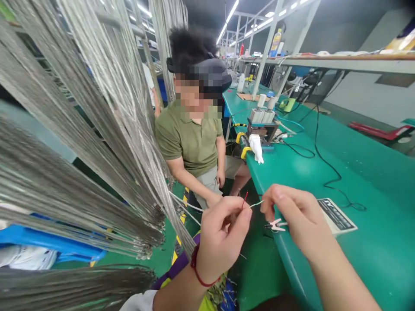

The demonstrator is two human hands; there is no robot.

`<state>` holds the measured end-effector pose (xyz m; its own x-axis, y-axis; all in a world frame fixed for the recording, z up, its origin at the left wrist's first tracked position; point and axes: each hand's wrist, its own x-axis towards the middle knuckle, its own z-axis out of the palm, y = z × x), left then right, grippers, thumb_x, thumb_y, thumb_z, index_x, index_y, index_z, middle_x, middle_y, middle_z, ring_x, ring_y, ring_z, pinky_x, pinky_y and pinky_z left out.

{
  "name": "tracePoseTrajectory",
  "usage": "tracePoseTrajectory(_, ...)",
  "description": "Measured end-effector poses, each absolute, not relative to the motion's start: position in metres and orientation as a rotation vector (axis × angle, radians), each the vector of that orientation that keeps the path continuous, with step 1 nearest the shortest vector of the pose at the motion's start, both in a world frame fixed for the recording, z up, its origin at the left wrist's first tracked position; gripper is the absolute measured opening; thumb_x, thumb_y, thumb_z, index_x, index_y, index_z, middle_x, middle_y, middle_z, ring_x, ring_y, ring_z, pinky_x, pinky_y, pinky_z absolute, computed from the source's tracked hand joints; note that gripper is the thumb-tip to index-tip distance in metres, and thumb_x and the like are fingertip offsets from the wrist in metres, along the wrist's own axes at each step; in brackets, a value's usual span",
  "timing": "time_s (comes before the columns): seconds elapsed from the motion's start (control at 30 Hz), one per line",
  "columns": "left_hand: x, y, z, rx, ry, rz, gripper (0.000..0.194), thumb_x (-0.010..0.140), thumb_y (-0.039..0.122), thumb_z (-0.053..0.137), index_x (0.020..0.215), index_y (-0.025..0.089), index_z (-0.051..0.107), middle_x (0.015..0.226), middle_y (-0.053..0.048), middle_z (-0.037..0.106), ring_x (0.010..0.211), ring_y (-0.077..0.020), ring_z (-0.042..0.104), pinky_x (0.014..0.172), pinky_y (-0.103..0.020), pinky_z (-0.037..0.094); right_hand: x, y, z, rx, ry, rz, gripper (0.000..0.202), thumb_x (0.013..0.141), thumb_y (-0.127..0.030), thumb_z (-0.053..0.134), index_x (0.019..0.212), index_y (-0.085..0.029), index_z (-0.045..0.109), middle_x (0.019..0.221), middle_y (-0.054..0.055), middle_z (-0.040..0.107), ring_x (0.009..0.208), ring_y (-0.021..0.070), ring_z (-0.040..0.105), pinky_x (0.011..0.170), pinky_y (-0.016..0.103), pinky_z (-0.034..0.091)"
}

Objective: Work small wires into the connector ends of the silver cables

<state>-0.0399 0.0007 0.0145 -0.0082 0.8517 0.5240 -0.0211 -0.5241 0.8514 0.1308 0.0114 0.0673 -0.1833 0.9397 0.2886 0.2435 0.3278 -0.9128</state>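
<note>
My left hand [223, 235], with a red cord round its wrist, is closed in a pinch on the end of a cable. A thin red wire [245, 199] sticks up from between its fingertips. A green and white wire [256, 204] runs from that pinch across to my right hand [292, 211], whose thumb and forefinger are pinched at its far end. White cables [191, 204] pass behind my left hand. Just below my right fingers, a pink clip [276, 225] sits at the edge of the green table.
Bundles of grey cables [129, 108] hang along the left. A person in a green shirt [194, 138] sits ahead, wearing a headset. The green table [366, 250] holds a clamped press [262, 123], black cords and a printed label sheet [339, 216]. A blue stool [48, 239] stands at left.
</note>
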Motion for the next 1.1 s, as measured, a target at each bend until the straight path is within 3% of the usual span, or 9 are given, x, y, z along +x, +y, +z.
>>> tracePoseTrajectory(0.2,-0.041,0.007,0.008,1.84,0.97,1.641,0.007,0.101,0.017,0.067,0.097,0.02,0.072,0.083,-0.002,0.077,0.064,-0.013,0.065,0.057,-0.024,0.045,0.144,0.018,0.075,-1.2,-1.818,0.963,0.052,0.107,-0.048,0.058,0.062,-0.021,0.055,0.059,-0.003,0.047,0.057,0.0137,0.039,0.055,0.029,0.033)
tracePoseTrajectory(0.4,-0.041,0.007,0.008,1.871,0.958,1.63,0.006,0.102,0.018,0.068,0.097,0.019,0.071,0.085,-0.003,0.078,0.06,-0.0116,0.062,0.055,-0.024,0.044,0.15,0.014,0.08,-1.19,-1.989,1.008,0.04,0.11,-0.045,0.054,0.078,-0.022,0.061,0.07,-0.001,0.056,0.066,0.0154,0.049,0.059,0.028,0.039)
tracePoseTrajectory(0.53,-0.044,0.006,0.006,1.819,0.88,1.55,0.004,0.104,0.021,0.065,0.102,0.019,0.068,0.082,-0.002,0.075,0.063,-0.013,0.064,0.058,-0.024,0.044,0.151,0.011,0.083,-1.191,-2.027,0.968,0.04,0.111,-0.048,0.051,0.081,-0.023,0.057,0.073,-0.001,0.056,0.067,0.0158,0.048,0.059,0.027,0.038)
tracePoseTrajectory(0.77,-0.051,0.0,-0.002,1.676,0.723,1.438,0.017,0.11,0.034,0.053,0.107,0.02,0.063,0.067,0.003,0.055,0.055,-0.0127,0.05,0.055,-0.026,0.037,0.15,0.006,0.084,-1.176,-2.106,0.924,0.035,0.112,-0.047,0.051,0.087,-0.023,0.059,0.08,0.001,0.062,0.073,0.0176,0.053,0.064,0.028,0.041)
tracePoseTrajectory(0.93,-0.055,-0.005,-0.005,1.634,0.713,1.434,0.017,0.111,0.035,0.053,0.112,0.02,0.062,0.07,0.003,0.056,0.058,-0.0127,0.048,0.057,-0.026,0.036,0.148,0.005,0.083,-1.13,-2.06,0.948,0.03,0.109,-0.043,0.058,0.089,-0.023,0.064,0.08,0.001,0.064,0.073,0.0167,0.053,0.066,0.028,0.042)
tracePoseTrajectory(1.1,-0.057,-0.007,-0.001,1.668,0.649,1.452,0.012,0.112,0.031,0.051,0.118,0.022,0.057,0.08,0.001,0.059,0.066,-0.0144,0.055,0.063,-0.027,0.041,0.132,0.006,0.076,-1.059,-1.799,1.134,0.048,0.106,-0.058,0.058,0.078,-0.02,0.068,0.062,-0.003,0.05,0.058,0.0141,0.041,0.055,0.028,0.033)
